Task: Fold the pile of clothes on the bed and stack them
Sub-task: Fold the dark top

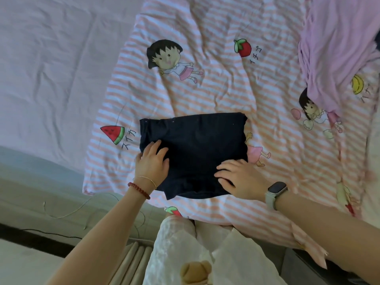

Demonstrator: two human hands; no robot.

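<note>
A dark navy garment point(195, 145) lies folded into a rough rectangle on the pink-striped cartoon quilt point(216, 89). My left hand point(153, 161) rests flat on its near left corner, fingers straight. My right hand point(240, 177) presses flat on its near right edge, fingers pointing left across the cloth. A crumpled lilac garment point(337, 48) lies in a heap at the far right of the bed.
A plain lilac sheet point(51, 68) covers the bed to the left of the quilt. The bed's edge and floor with a thin cable point(67, 214) show at lower left. My light clothing point(185, 254) fills the bottom centre.
</note>
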